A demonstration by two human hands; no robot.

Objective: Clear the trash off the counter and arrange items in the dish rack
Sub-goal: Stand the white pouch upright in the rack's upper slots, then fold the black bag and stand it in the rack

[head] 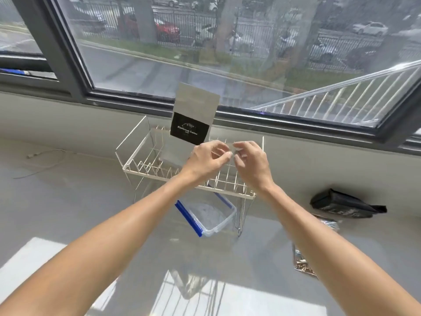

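Both hands, left hand point(206, 158) and right hand point(249, 160), meet fingertip-to-fingertip over white wire dish rack point(136, 166); silver coffee pouch point(193, 117) upright in rack, clear blue-rimmed container point(218, 221) under it.

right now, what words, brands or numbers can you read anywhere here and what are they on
"Kopiluwak Coffee" (roughly; the letters are soft): white print on the black label of the silver pouch standing in the dish rack.
Small line under that name: too small to read.
Arched print above it: too blurred to read.
Black bag on the counter at right: pale markings, unreadable.
Clear container below the rack: no text visible.
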